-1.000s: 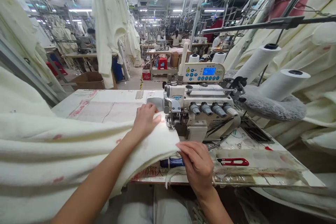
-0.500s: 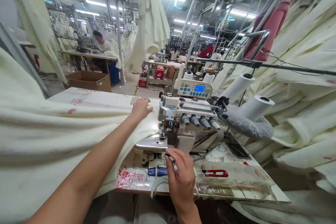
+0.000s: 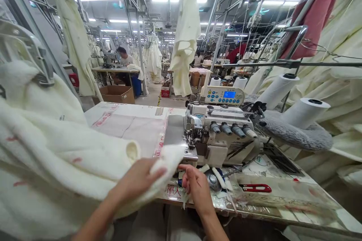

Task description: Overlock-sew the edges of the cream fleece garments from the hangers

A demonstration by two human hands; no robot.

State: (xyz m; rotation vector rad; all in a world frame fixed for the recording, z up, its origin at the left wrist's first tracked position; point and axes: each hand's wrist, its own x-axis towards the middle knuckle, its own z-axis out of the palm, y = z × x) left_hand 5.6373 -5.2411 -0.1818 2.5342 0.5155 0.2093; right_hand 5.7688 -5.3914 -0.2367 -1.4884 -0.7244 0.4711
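Observation:
My left hand (image 3: 140, 179), slightly blurred, is closed on a cream fleece garment (image 3: 93, 143) and lifts one edge of it in front of the sewing machine. The garment drapes over the left of the table and has reddish marks and a small round opening. My right hand (image 3: 196, 188) is at the table's front edge, below the machine's plate, its fingers curled beside the lifted fabric edge. What those fingers hold, if anything, is hidden. The white overlock sewing machine (image 3: 223, 120) stands just beyond both hands, with no fabric visible under its presser foot.
Red thread snips (image 3: 256, 188) lie in a clear tray right of my right hand. White thread cones (image 3: 307, 115) stand behind the machine at the right. Cream garments hang on both sides. A cardboard box (image 3: 117, 94) and a seated person (image 3: 126, 60) are farther back.
My left hand has come back from the far table beside the machine toward me, now gripping the fabric. The garment has shifted, baring the tabletop and metal plate. My view has turned left.

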